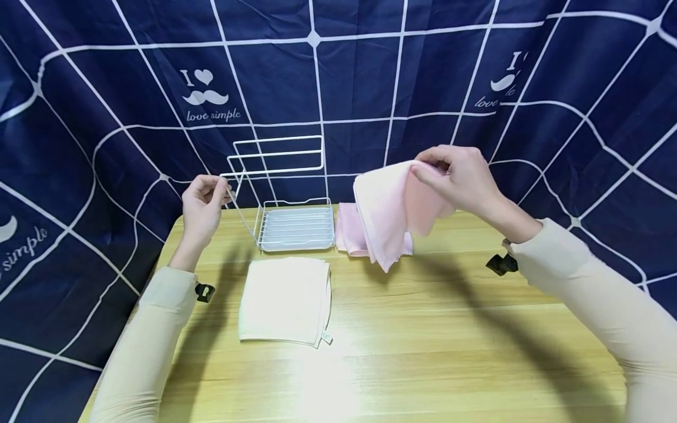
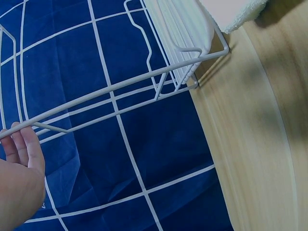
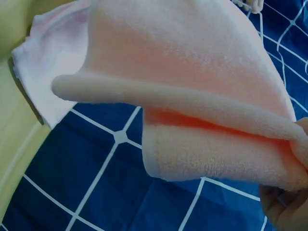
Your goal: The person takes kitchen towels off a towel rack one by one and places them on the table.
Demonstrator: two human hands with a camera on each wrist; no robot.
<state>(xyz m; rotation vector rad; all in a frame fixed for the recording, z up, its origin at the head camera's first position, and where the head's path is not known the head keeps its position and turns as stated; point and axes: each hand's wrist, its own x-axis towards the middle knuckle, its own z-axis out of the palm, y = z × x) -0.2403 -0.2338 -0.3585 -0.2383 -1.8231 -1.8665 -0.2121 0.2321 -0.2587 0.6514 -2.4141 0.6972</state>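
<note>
My left hand [image 1: 203, 205] pinches the upper left wire of a white wire rack [image 1: 280, 171], which has a pale tray [image 1: 296, 229] at its base. In the left wrist view, the left-hand fingers [image 2: 32, 144] curl round the rack's long bar. Over the right of the rack, my right hand [image 1: 460, 176] holds a pink towel [image 1: 383, 200] by its top edge; the cloth hangs in folds. Behind and below it, a second pink towel [image 1: 349, 226] lies folded on the table, partly hidden. A folded white towel [image 1: 282, 299] with a small tag lies in front of the rack.
The rack stands near the back edge of a wooden table [image 1: 423, 352]. Dark blue cloth [image 1: 359, 76] with white grid lines hangs behind and at both sides. A black clip-like piece [image 1: 205, 292] is at the left wrist, another [image 1: 501, 264] at the right.
</note>
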